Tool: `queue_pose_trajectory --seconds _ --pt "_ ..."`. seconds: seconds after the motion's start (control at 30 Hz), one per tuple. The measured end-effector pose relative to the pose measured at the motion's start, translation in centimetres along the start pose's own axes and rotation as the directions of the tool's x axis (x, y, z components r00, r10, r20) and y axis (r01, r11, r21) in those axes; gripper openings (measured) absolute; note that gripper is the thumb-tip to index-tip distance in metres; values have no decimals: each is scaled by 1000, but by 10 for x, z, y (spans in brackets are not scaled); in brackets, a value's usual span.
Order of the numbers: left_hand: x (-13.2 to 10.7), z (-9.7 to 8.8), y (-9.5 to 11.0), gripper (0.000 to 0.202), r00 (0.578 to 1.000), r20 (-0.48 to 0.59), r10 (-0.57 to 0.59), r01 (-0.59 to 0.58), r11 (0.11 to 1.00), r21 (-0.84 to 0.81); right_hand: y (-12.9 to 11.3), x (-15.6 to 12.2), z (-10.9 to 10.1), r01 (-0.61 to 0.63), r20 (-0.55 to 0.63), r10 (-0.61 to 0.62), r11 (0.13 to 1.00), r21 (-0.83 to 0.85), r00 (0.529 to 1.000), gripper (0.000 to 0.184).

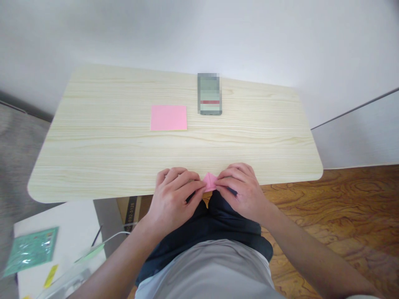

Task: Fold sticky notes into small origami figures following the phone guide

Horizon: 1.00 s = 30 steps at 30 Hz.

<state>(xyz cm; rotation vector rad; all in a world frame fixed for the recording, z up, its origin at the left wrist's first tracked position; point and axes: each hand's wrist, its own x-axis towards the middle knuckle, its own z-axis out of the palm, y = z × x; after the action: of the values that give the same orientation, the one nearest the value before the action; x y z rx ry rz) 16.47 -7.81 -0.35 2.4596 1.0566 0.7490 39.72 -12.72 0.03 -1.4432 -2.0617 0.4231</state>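
A small piece of folded pink paper (210, 181) is held at the table's front edge, its pointed top facing away from me and a crease running down its middle. My left hand (176, 193) pinches its left side between thumb and fingers. On the opposite side, my right hand (241, 189) grips the paper's right corner the same way. Farther back on the table lies a flat stack of pink paper (168, 117), apart from both hands.
A phone (210, 94) with a blurred screen lies near the back edge of the pale wooden table (258, 133). At the lower left, a white surface (71, 220) carries a green plastic packet (33, 249) and a yellow strip (51, 276). A cardboard box (123, 207) stands below the table.
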Motion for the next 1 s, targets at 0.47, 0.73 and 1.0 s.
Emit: queue_pose_trajectory --seconds 0.47,0.73,1.0 --pt "2 5 7 5 995 -33 -91 91 996 -12 -15 -2 6 -263 -76 257 961 -86 963 4" --pt "4 5 10 7 991 -34 -132 132 991 6 -19 2 5 -311 -83 303 945 -107 949 4" --pt "4 5 9 7 989 -6 -149 149 989 -17 -16 1 1 -383 -78 377 920 -86 923 5"
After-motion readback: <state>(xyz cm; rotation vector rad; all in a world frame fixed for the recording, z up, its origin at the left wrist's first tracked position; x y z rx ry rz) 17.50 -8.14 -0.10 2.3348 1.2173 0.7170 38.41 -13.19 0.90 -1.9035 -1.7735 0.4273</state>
